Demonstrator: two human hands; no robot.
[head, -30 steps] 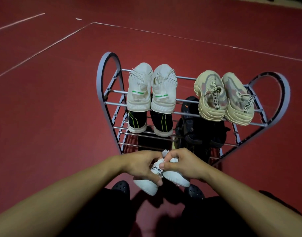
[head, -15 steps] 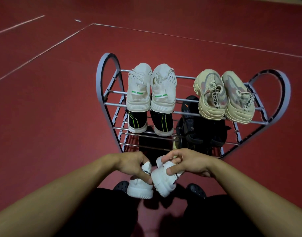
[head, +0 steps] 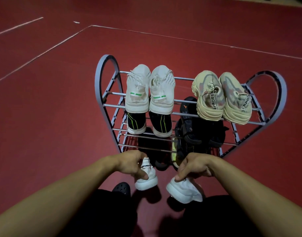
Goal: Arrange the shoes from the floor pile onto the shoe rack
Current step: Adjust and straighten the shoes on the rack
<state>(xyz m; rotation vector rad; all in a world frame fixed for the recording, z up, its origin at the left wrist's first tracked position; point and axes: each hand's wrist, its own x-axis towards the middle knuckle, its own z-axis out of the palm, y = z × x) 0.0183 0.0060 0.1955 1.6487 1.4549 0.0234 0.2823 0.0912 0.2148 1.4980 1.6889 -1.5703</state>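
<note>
A grey heart-sided shoe rack stands on the red floor before me. Its top shelf carries a white pair at the left and a beige pair at the right. Black shoes with green stripes and black sandals fill the shelf below, and dark shoes sit lower still. My left hand grips one small white shoe by its heel tab. My right hand holds the other white shoe by its collar. Both shoes hang low in front of the rack, apart from each other.
My black clog shows below my left hand, between my dark trouser legs. White court lines cross the red floor to the left and behind the rack.
The two white shoes were pressed together in both hands. They have come apart, the right one lower and further right, and my hands have spread.
</note>
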